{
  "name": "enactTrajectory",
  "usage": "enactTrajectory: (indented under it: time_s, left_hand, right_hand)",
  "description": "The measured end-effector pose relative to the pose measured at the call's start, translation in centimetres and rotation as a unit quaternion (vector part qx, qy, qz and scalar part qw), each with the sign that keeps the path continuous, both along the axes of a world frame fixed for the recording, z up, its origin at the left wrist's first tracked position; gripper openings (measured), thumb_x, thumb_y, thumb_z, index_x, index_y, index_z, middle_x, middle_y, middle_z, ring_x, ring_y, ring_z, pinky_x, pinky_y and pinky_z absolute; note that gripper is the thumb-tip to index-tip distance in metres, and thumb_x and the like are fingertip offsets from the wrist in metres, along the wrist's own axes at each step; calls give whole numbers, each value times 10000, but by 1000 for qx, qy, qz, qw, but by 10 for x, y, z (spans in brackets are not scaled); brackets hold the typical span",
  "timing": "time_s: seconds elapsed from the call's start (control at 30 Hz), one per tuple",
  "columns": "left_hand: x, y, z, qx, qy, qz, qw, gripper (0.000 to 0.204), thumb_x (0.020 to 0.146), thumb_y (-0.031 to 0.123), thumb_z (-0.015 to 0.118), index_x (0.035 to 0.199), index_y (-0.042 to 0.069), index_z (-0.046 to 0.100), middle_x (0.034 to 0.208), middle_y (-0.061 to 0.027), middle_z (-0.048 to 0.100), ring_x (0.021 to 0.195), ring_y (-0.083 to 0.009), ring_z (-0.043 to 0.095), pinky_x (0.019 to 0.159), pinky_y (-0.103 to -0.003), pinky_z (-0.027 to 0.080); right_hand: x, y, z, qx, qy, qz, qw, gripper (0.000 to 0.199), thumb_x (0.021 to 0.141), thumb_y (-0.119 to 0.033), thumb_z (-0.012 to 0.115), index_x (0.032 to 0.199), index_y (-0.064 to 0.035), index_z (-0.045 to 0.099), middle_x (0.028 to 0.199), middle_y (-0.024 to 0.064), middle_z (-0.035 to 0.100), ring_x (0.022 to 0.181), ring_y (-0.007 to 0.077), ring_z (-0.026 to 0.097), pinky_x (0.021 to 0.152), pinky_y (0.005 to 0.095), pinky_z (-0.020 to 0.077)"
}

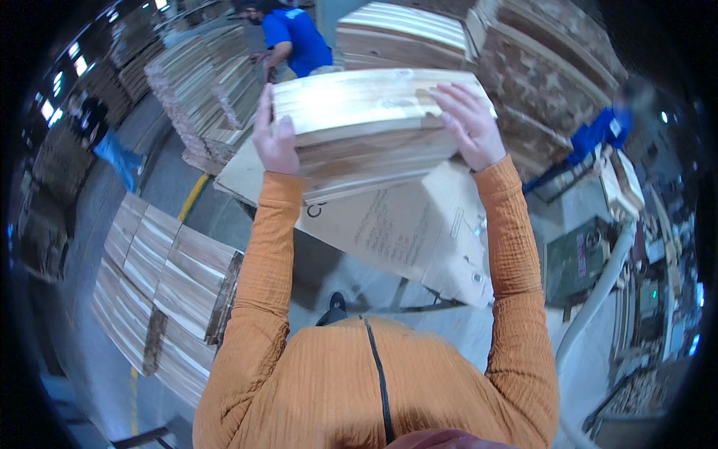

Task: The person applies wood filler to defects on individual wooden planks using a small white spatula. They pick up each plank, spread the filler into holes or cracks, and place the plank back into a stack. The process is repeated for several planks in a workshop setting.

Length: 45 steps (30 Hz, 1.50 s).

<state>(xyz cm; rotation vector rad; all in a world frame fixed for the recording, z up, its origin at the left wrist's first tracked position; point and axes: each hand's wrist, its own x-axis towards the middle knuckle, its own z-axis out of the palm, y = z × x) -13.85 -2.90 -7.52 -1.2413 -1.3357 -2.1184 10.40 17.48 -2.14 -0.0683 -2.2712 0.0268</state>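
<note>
Before me stands a stack of wooden boards (366, 153), with a pale, brightly lit board (351, 97) on top. My left hand (277, 140) rests against the left end of the stack, fingers stretched out along it and thumb apart at the near edge. On the right, my right hand (471, 123) lies over the top board near its right end. Its fingers are spread across the upper face, with the thumb toward the near edge. The far side of the stack and my left fingertips are partly hidden.
A printed cardboard sheet (396, 232) lies under the stack. More boards (161, 277) are piled at the lower left. Tall wood stacks (202, 90) stand behind. Two people in blue shirts (299, 41) are at far centre and right; another person (112, 142) is at far left.
</note>
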Motion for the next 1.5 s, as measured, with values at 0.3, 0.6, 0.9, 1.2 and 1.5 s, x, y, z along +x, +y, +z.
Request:
enactTrajectory:
  time_s: [0.3,0.6,0.9,1.2,1.5]
  left_hand:
    - [-13,8,-2,-12,-35,-3,999,552,866,221,394,1320,-93,413,1308,-191,476,1108,-240,519,956,-308,393]
    - [-19,8,-4,-48,1,32,998,622,896,351,329,1323,-96,404,1329,-212,452,1195,-269,454,1026,-362,328]
    - [-41,5,-15,3,69,27,997,596,848,199,428,1368,-82,354,1357,-194,449,1241,-246,433,1057,-344,311]
    - [-1,-5,2,-30,-3,31,999,591,824,212,450,1326,-97,407,1309,-193,487,1214,-245,457,1035,-320,318]
    - [-11,-3,-1,-15,-18,15,1000,598,804,215,476,1309,-100,424,1248,-205,527,1162,-257,500,1010,-329,352]
  right_hand:
    - [196,49,-158,-223,-68,-387,892,127,778,-195,650,838,-90,690,820,96,627,812,273,567,768,355,467]
    - [278,18,-240,-347,-227,-590,693,174,676,-298,696,805,-186,729,1102,24,605,1026,287,540,867,423,459]
    - [249,30,-238,-378,-312,-632,600,369,796,-327,580,1111,-136,595,1187,106,585,1175,300,498,933,468,442]
    - [266,32,-252,-324,-254,-605,681,256,749,-300,646,955,-151,681,1167,14,585,1149,292,493,926,474,419]
    - [98,45,-59,-312,143,-73,937,180,857,-158,655,902,15,638,797,29,617,743,78,531,705,225,441]
